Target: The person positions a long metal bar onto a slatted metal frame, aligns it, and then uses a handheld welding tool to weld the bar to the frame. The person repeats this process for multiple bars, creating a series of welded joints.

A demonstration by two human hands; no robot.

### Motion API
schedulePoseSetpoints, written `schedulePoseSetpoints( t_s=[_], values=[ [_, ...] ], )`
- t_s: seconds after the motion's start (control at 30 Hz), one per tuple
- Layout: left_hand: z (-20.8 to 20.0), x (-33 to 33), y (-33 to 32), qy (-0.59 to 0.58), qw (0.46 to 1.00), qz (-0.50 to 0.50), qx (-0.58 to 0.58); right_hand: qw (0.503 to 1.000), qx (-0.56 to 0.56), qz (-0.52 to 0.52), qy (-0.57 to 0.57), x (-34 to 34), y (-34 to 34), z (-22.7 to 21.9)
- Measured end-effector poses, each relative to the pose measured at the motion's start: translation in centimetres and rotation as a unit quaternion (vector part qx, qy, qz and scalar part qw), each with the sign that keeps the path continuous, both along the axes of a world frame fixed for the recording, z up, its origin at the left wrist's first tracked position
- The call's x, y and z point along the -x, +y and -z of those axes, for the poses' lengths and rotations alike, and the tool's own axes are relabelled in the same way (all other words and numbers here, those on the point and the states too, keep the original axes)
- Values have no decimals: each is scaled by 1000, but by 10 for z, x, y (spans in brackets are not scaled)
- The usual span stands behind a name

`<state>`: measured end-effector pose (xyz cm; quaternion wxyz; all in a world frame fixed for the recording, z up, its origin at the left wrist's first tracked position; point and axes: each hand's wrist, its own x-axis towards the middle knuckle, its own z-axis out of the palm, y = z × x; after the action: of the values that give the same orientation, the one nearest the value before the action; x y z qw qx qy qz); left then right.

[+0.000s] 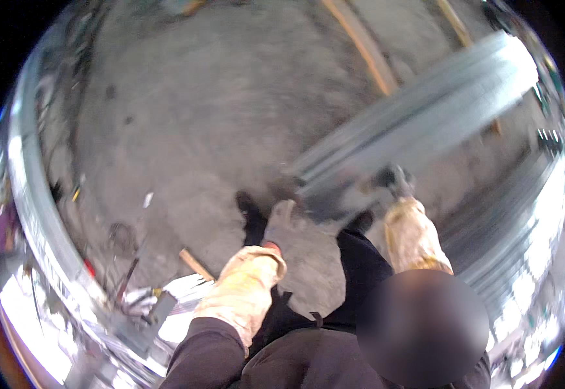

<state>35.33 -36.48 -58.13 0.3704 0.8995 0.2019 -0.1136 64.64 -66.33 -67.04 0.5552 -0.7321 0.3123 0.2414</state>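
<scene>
Right grip [402, 184] is near a long, streaked grey bundle [419, 115], probably metal.

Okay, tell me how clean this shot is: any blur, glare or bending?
Head view: the metal stack looks motion-smeared, with glare whitening its upper-right end; the left hand and right hand are soft; the beam at far left bows along the fisheye rim; a round blurred patch covers part of the lower right.
</scene>
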Motion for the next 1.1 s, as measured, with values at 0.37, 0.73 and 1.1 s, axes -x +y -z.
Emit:
schedulePoseSetpoints(
  t_s=[0.37, 0.73, 1.1],
  values=[
    [-181, 279, 163, 44, 957, -286, -21, 937, 77, -330, -82, 134, 70, -23],
    [-382, 591, 473, 27, 587, -697, -411, 909, -7, -403, 103, 174, 390, -210],
    [-402, 637, 531, 213, 654, -689, -228, 745, -118, -650, 92, 221, 612, -300]
  ],
)
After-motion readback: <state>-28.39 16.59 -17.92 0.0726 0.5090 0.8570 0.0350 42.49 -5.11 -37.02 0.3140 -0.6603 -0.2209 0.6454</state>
